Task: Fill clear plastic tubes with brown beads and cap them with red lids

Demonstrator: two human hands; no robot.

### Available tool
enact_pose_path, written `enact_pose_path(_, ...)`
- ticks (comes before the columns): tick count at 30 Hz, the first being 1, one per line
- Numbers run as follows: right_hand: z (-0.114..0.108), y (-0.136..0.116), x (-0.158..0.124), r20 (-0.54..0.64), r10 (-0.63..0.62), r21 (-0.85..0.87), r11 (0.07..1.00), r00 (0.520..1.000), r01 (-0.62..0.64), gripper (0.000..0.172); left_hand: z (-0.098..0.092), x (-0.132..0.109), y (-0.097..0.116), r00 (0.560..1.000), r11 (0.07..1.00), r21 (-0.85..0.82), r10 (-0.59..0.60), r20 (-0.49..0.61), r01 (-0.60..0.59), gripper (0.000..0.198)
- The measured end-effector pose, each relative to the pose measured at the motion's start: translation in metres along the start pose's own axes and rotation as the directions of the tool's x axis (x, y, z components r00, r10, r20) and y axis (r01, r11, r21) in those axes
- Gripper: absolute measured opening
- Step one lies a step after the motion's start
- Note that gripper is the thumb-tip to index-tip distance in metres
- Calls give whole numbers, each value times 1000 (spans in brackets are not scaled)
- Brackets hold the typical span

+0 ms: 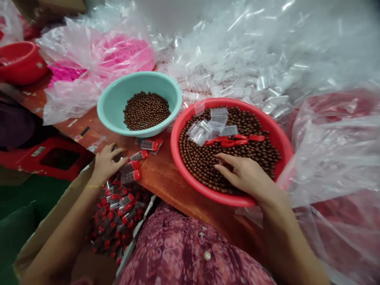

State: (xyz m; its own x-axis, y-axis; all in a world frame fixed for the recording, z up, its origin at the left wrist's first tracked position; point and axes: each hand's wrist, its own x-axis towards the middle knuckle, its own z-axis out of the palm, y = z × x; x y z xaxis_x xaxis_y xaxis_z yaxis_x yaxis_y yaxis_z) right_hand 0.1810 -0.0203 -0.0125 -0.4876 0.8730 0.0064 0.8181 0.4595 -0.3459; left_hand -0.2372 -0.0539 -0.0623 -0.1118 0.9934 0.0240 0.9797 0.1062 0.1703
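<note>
My right hand (247, 174) hovers low over the brown beads (202, 170) in a red basin (178, 158). A gap shows between its thumb and index finger, and nothing is visible between them. In the same basin lie several clear plastic boxes (215, 124) and a row of red caps (228, 143). At the table edge my left hand (108, 162) has its fingers spread beside small filled boxes with red caps (130, 172). Whether its fingertips touch one is hard to make out. Below it, a carton (61, 204) holds many more filled boxes (115, 213).
A turquoise bowl (111, 105) with brown beads stands behind my left hand. Clear empty boxes (237, 67) are heaped along the back. Plastic bags (341, 158) crowd the right side; a bag of pink pieces (124, 51) and another red basin (23, 63) are at the left.
</note>
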Motion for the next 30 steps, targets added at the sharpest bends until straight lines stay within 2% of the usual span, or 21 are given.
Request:
enact_pose_path(3, -3, -2, 0, -9, 17, -5, 1000, 1000, -17, 26, -2, -45, -20, 997, 996, 69, 65, -39, -62, 36)
enact_pose_path(5, -5, -3, 0, -36, 24, -8, 1000, 999, -24, 24, -4, -72, -33, 984, 984, 123, 144, -102, -131, 47)
enact_pose_path(8, -5, -5, 1, -29, 36, -25, 999, 999, -37, 25, -11, -88, -30, 957, 977, 143, 190, -222, -160, 60)
enact_pose_path(10, -5, -5, 1, -3, 42, -35, 999, 999, -42, 25, -14, -78, -10, 930, 978, 126, 199, -309, -167, 60)
enact_pose_path(13, -4, -5, 1, 9, 47, -31, 998, 999, -47, 26, -12, -38, 38, 898, 964, 105, 264, -353, -243, 49)
enact_pose_path(16, -5, -5, 1, 22, 65, -9, 998, 998, -65, 26, 4, 6, 79, 900, 936, 138, 350, -260, -324, 44)
enact_pose_path(19, -7, -5, 2, 53, 81, 21, 996, 995, -83, 27, 21, 33, 94, 890, 904, 196, 415, -190, -380, 42)
enact_pose_path(21, -8, -5, 2, 65, 90, 33, 995, 994, -92, 27, 27, 35, 88, 877, 882, 241, 449, -172, -405, 39)
enact_pose_path(24, -8, -6, 2, 52, 110, 39, 993, 993, -112, 28, 22, 15, 61, 857, 852, 305, 488, -168, -425, 31)
enact_pose_path(27, -9, -7, 1, -13, 147, 40, 988, 989, -146, 27, 10, -27, 23, 844, 832, 365, 504, -182, -419, 24)
enact_pose_path(30, -15, -6, 3, -118, 186, -26, 981, 975, -191, 27, 0, -77, -12, 841, 841, 326, 506, -192, -431, 22)
